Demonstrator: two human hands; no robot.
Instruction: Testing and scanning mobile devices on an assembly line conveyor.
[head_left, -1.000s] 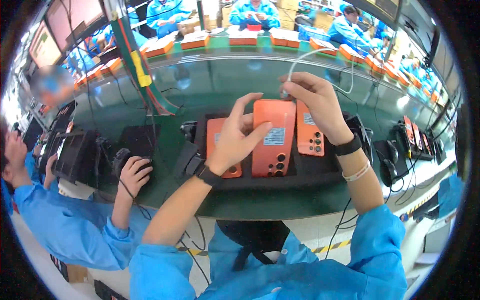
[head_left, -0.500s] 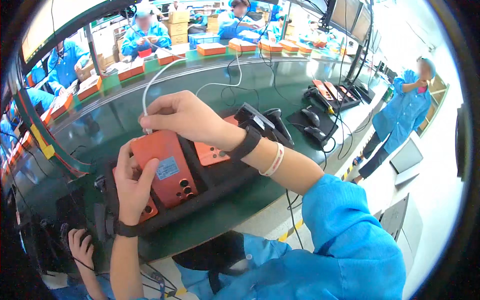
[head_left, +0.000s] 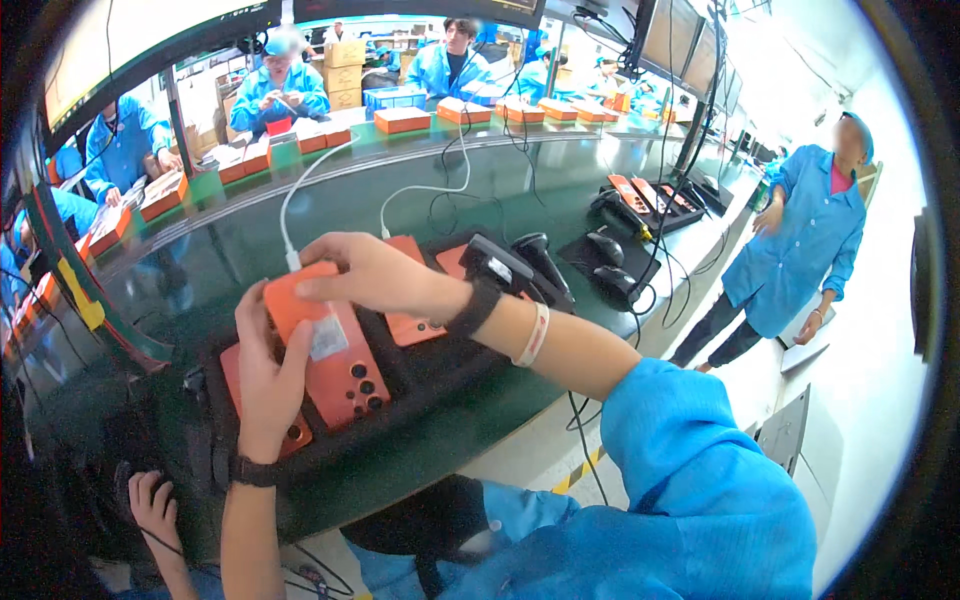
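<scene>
Orange phone (head_left: 340, 378) in both hands: the left hand (head_left: 265, 385) pinches its side; the right hand (head_left: 365, 275), earlier gripping the white cable (head_left: 284, 215), pinches its top, partly hiding that edge. Whether the cable connects is unclear. Black tray (head_left: 425, 372) beneath.

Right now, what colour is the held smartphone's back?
The smartphone back is orange-red, shown best in the head view.

Green table (head_left: 400, 460); pale floor (head_left: 527, 465), striped tape (head_left: 572, 480); white wall (head_left: 872, 390) at right, brightly lit; cartons (head_left: 344, 75) stacked far side
</scene>
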